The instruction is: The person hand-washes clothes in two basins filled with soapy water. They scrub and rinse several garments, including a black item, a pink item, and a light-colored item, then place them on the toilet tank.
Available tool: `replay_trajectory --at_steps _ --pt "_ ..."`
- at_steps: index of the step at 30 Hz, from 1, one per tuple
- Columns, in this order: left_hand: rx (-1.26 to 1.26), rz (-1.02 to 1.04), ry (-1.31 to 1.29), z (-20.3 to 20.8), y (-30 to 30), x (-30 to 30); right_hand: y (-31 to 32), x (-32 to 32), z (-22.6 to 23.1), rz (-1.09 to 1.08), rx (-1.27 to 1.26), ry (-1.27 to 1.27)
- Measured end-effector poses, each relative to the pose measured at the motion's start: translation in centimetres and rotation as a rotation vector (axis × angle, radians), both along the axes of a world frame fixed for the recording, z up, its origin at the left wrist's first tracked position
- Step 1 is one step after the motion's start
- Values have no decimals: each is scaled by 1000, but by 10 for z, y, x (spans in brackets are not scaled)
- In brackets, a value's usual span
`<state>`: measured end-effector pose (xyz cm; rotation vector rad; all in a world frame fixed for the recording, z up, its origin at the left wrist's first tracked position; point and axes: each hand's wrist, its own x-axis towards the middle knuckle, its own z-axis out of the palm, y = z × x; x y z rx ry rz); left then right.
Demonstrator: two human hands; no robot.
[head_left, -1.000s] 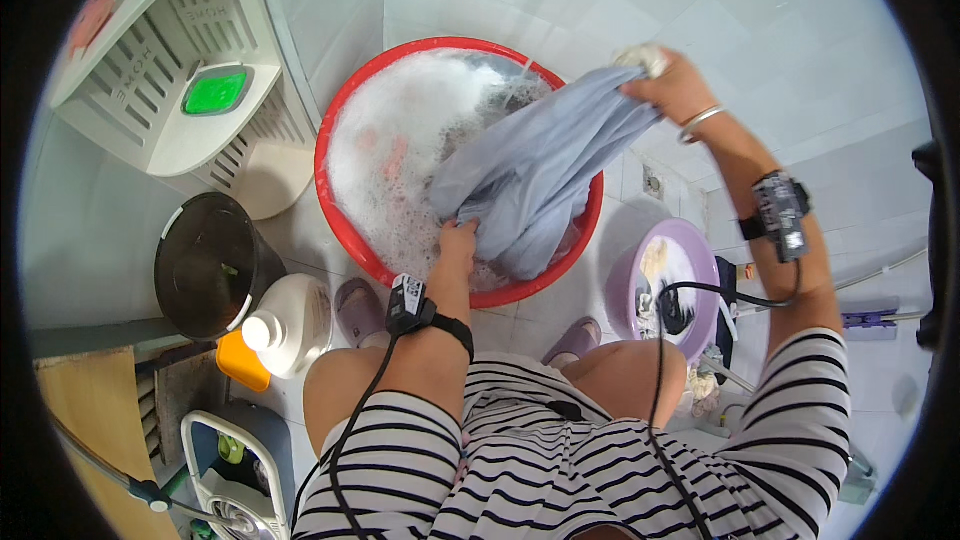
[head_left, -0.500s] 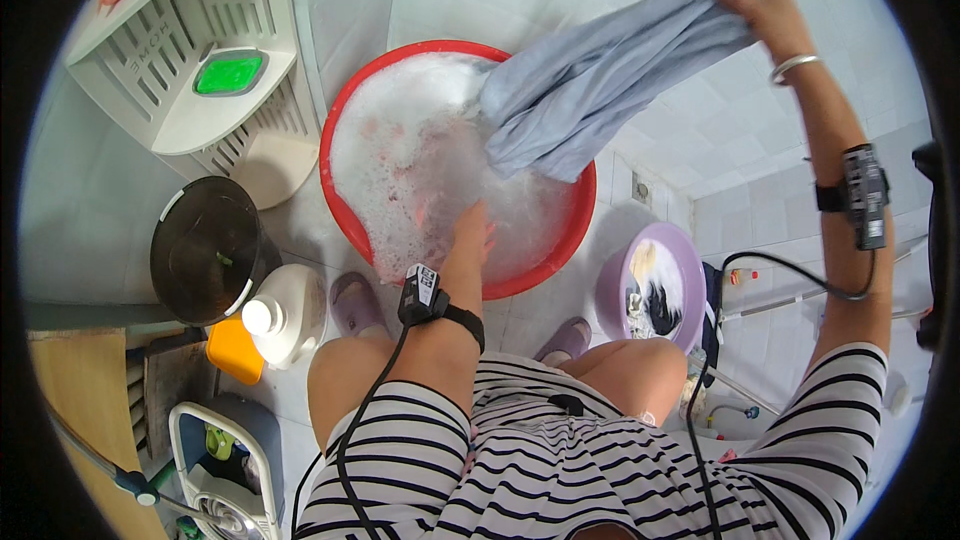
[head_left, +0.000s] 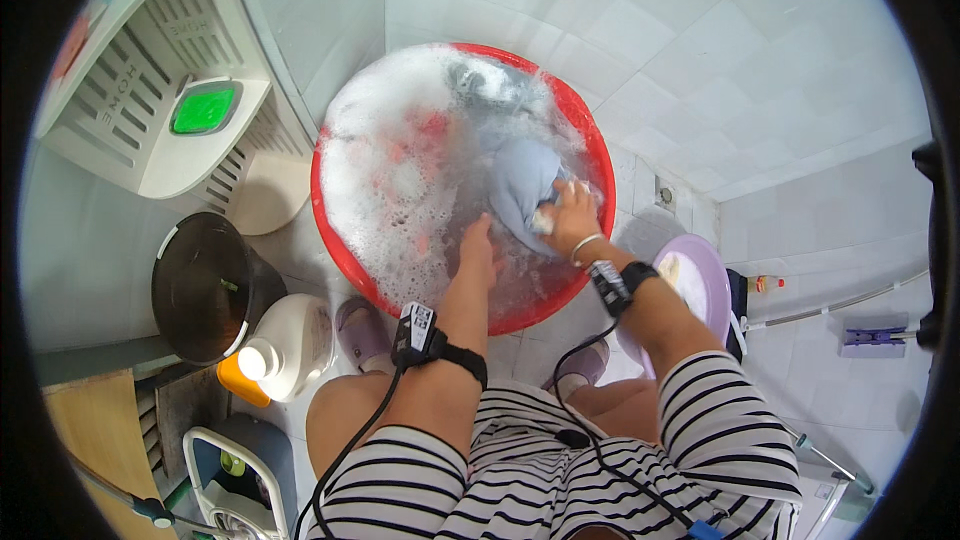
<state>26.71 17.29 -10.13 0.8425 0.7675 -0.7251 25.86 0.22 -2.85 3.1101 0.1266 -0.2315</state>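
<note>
A wide red basin (head_left: 603,155) holds soapy water and thick white suds. Inside it a light blue-grey garment (head_left: 522,180) lies bunched and wet, partly under the water. My right hand (head_left: 572,218) grips the garment's near right side, with a whitish bit of cloth between the fingers. To its left, my left hand (head_left: 480,248) dips into the suds beside the garment; its fingers look apart, though their tips are partly under water. Reddish patches show through the foam, and I cannot make out what they are.
A lilac basin (head_left: 712,280) with suds stands right of my knees. On the left are a dark bucket (head_left: 205,285), a white jug (head_left: 295,345) and a corner shelf (head_left: 165,165) bearing a green soap dish (head_left: 204,108). Cables trail from both forearm devices. Tiled walls enclose the far side.
My right hand has come down from high at the upper right, lowering the garment from the air into the red basin. My left hand has stayed near the water.
</note>
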Motion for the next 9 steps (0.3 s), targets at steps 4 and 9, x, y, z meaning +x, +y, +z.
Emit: replay_trajectory --at_steps 4,9 --pt "-68 9 -103 -30 -3 1 17 -11 -63 1 -160 73" --pt "-15 -19 -75 -30 -12 -3 17 -2 -91 506 -487 597"
